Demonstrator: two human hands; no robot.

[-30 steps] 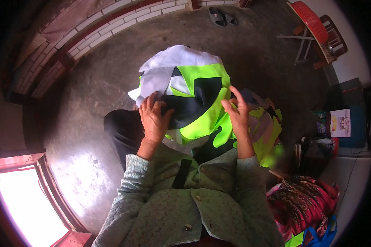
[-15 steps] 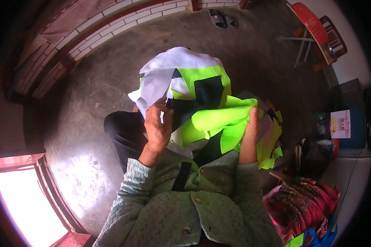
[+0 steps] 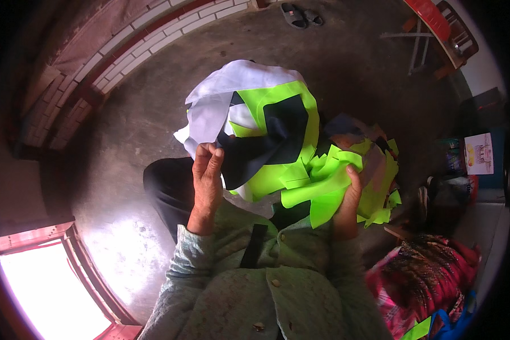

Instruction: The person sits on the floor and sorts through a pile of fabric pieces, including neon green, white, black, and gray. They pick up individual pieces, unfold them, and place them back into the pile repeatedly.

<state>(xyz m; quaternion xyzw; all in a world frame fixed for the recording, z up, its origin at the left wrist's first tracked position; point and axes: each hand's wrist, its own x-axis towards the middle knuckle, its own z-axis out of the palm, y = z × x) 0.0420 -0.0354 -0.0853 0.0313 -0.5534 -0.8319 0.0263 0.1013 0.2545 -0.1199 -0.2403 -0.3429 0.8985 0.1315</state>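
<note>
Between thumb and fingers my left hand (image 3: 205, 184) pinches the corner of a black fabric piece (image 3: 245, 161), which stretches to the right over the pile in front of me. My right hand (image 3: 348, 201) is closed around a crumpled bunch of neon yellow-green fabric (image 3: 323, 187), its thumb on top. Under and beyond the black piece lies a pile of cut cloth: a white piece (image 3: 249, 75), a pale grey piece (image 3: 209, 118) and a neon yellow-green piece (image 3: 308, 119). How far the held pieces are joined to the pile is hidden by folds.
Right of my right hand lies a second heap of neon and grey scraps (image 3: 379, 181). A pink patterned cloth (image 3: 425, 277) sits at the lower right. Slippers (image 3: 300, 16) lie on the far floor, and a red folding seat (image 3: 430, 17) stands at the far right.
My left fingers have closed on the black piece's corner and raised it. My right hand has moved slightly right and down with the neon bunch, uncovering more black cloth. The view has shifted a little.
</note>
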